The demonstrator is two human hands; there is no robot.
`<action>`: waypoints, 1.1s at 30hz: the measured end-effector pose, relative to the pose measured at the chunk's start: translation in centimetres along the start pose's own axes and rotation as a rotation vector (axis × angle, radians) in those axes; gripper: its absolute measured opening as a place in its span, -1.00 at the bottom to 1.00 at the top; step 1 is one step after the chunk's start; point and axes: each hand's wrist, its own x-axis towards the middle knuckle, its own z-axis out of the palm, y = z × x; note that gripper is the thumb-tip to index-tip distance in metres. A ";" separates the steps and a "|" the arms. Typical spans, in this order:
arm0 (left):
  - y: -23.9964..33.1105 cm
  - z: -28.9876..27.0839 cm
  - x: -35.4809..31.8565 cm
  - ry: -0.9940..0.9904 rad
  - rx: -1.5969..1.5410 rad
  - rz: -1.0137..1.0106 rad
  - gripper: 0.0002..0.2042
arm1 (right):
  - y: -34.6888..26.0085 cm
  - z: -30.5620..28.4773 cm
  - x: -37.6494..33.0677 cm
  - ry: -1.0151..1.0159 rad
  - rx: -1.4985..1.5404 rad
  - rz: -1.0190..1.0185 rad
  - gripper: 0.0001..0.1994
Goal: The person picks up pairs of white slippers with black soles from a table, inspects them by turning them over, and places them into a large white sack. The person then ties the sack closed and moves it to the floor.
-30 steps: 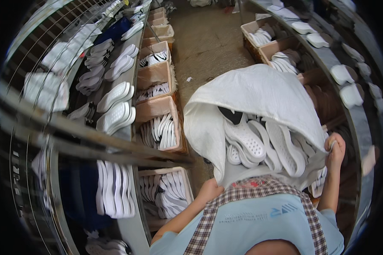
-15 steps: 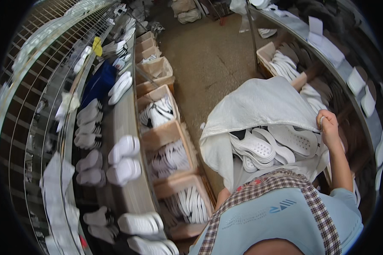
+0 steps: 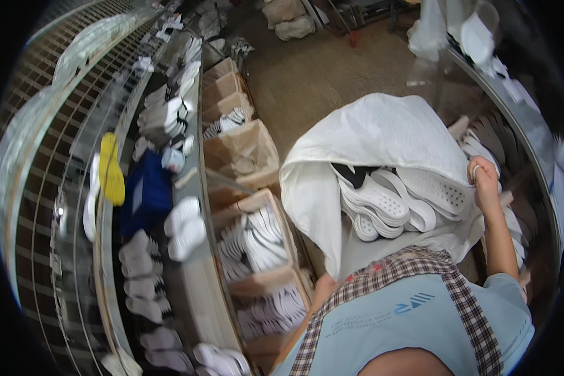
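Note:
A large white cloth sack (image 3: 376, 131) gapes in front of my body. Inside its mouth lie several white clogs (image 3: 382, 207) with round holes in their uppers, stacked against each other. Some black material (image 3: 351, 175) shows at the opening's upper left. My right hand (image 3: 482, 175) is closed round the right edge of the sack's mouth. At the sack's lower left, my left hand (image 3: 324, 288) is close against the cloth; the fabric and my checked apron hide its fingers.
A row of bins (image 3: 288, 241) filled with footwear lines the left side of the aisle. Beside it runs a shelf (image 3: 200, 276) with pairs of white shoes, a blue box (image 3: 145, 194) and a yellow sole (image 3: 111, 169). Another rack (image 3: 514, 106) curves along the right.
I have moved forward along the aisle with the sack; bins and shelf items on the left have slid nearer. Both hands keep about the same place at the sack.

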 end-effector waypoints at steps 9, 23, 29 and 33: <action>9.3 -10.6 28.2 -0.048 -0.069 -0.093 -0.64 | 2.3 15.9 29.0 -0.208 -0.086 0.062 -0.82; 23.2 -30.0 74.1 -0.265 0.128 0.114 -0.67 | 10.5 29.2 67.4 0.148 0.042 0.015 -0.82; 27.3 -35.8 93.1 -0.053 0.048 -0.127 -0.68 | 15.2 39.4 93.7 0.013 -0.065 0.057 -0.81; 30.3 -39.7 103.9 -0.058 -0.049 -0.130 -0.67 | 15.1 45.1 106.1 -0.125 -0.030 0.069 -0.81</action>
